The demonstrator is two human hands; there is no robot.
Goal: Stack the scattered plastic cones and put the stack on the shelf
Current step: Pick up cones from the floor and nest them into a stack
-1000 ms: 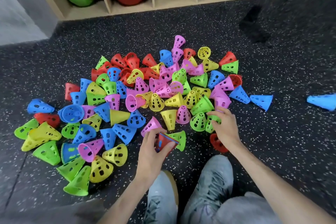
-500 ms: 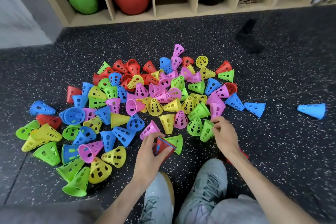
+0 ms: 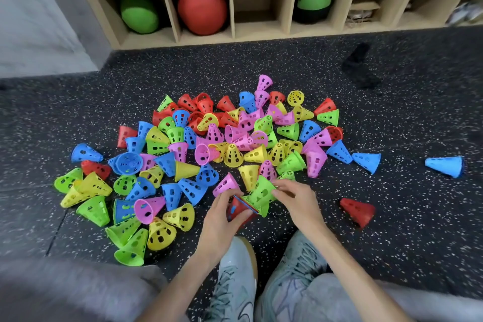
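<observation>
1. My left hand (image 3: 222,219) is gripping the small stack (image 3: 239,209), red outermost with a blue rim showing, held low just above my shoes (image 3: 236,277)
2. My right hand (image 3: 298,198), which was reaching into the pile a second ago, is now pinching a green cone (image 3: 261,191) and bringing it onto the stack's open end, so the stack is growing by one
3. Most cones (image 3: 232,155) are still lying loose on the floor (image 3: 418,217); one red cone (image 3: 358,210) is sitting apart to my right
4. The shelf (image 3: 230,34) is waiting beyond the pile
5. No readable writing or brands anywhere
</observation>
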